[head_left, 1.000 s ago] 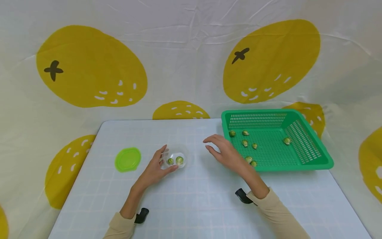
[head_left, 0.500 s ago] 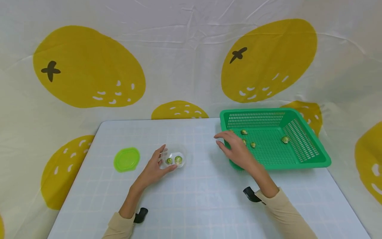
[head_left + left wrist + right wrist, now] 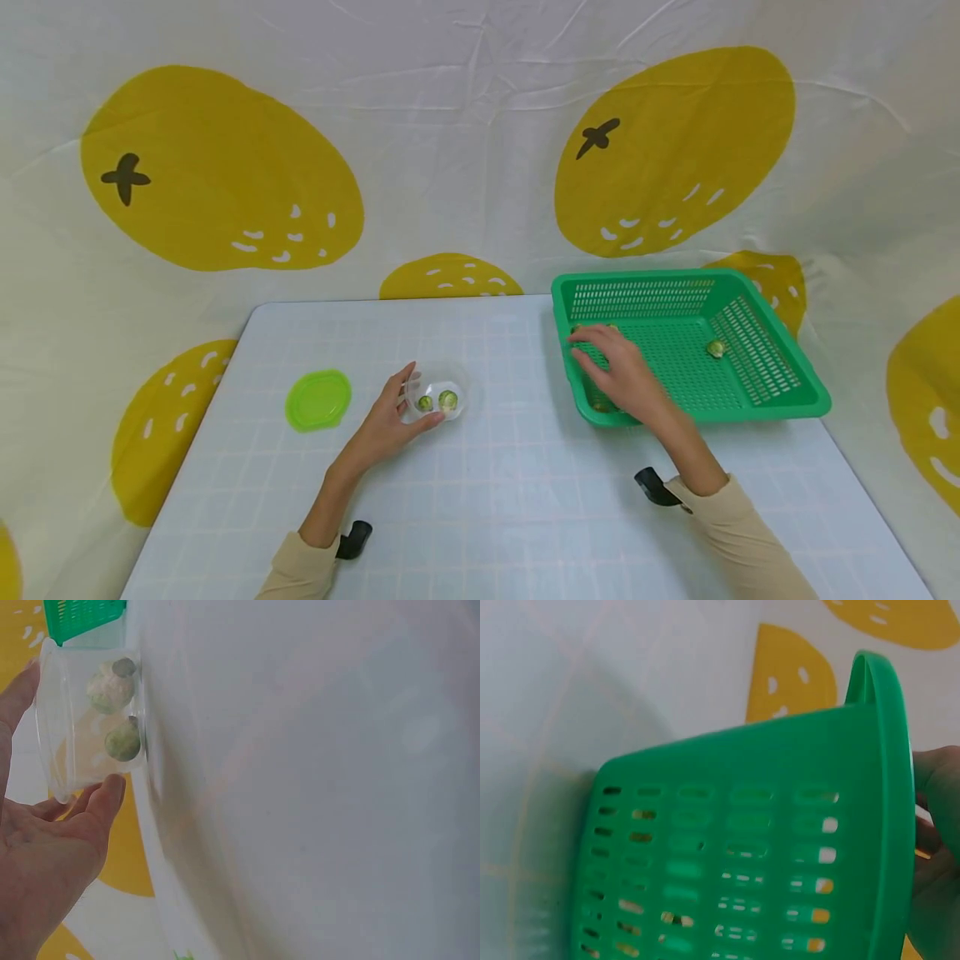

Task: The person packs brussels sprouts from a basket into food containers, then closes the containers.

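My left hand [image 3: 390, 427] grips a small clear plastic tub [image 3: 429, 374], thumb at its near side and fingers around the left. Inside lie two Brussels sprouts, a larger one [image 3: 447, 401] and a smaller one [image 3: 425, 403]; the left wrist view shows both through the tub's side [image 3: 82, 754]. My right hand [image 3: 626, 375] is over the left end of a green slotted basket [image 3: 712, 413], fingers loosely bent with nothing visible between them. It covers most of the sprouts there. Another Brussels sprout [image 3: 716, 348] lies toward the basket's right side.
A lime-green lid [image 3: 318, 401] lies on the table left of the tub. The basket's wall [image 3: 780, 757] fills much of the right wrist view. A white cloth printed with yellow fruit [image 3: 225, 167] hangs behind the table [image 3: 480, 517].
My right hand has moved rightward from beside the basket to over its left end. My left hand and the tub stay in place.
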A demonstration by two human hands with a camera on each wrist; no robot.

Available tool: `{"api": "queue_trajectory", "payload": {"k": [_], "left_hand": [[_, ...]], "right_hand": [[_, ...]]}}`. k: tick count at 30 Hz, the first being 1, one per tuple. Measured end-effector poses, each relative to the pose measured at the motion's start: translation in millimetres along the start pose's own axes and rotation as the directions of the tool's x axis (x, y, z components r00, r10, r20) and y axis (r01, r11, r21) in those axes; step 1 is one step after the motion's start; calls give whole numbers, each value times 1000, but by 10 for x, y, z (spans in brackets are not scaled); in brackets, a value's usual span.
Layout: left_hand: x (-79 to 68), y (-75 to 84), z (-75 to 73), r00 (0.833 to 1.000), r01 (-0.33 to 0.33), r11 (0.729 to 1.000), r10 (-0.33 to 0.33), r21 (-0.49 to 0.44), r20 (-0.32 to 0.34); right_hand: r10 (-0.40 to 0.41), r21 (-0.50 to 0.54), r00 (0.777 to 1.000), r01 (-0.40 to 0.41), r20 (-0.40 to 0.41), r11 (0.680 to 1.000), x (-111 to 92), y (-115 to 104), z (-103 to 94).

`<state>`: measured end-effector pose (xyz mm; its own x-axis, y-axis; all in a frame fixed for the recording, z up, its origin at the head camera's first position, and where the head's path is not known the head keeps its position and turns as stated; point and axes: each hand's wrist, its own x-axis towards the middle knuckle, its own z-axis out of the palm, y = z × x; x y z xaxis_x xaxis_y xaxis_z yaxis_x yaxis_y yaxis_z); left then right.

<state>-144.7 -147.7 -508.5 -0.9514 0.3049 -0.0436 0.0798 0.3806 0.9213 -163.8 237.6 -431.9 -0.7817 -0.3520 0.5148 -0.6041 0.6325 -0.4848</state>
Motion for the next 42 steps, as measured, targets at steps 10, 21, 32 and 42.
{"api": "queue_trajectory", "payload": {"k": [10, 21, 32, 42], "left_hand": [[5, 23, -12, 1000, 9, 1000, -9, 12, 1], [8, 9, 10, 1000, 3, 1000, -3, 4, -6], [2, 15, 5, 1000, 14, 1000, -14, 24, -5], [-2, 12, 19, 1000, 5, 1000, -5, 13, -5]], "right_hand": [[59, -21, 998, -58, 36, 998, -124, 152, -88], [52, -66, 997, -48, 58, 997, -243, 304, -154], [62, -75, 981, -49, 185, 996, -299, 386, -298], [162, -54, 914, -153, 372, 987, -318, 436, -394]]}}
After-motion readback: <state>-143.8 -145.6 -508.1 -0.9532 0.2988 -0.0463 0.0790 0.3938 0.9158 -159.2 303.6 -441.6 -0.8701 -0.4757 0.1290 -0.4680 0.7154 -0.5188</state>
